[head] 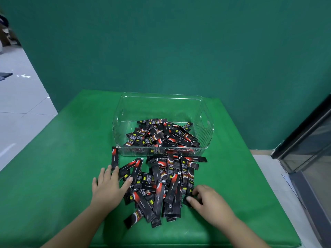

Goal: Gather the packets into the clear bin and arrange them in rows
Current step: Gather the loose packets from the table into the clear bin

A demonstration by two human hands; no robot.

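- Leftward, the left hand [107, 187] is lying flat, fingers spread wide, on the pile's edge.
- Between the hands, loose packets [159, 187] are overlapping on the worktop [62, 149]; beyond the fingertips, the clear bin [206, 122] is holding an unsorted heap.
- Rightward, the right hand [206, 199] is pinching one packet [187, 198]; a hurried sweep risks scattering sachets.
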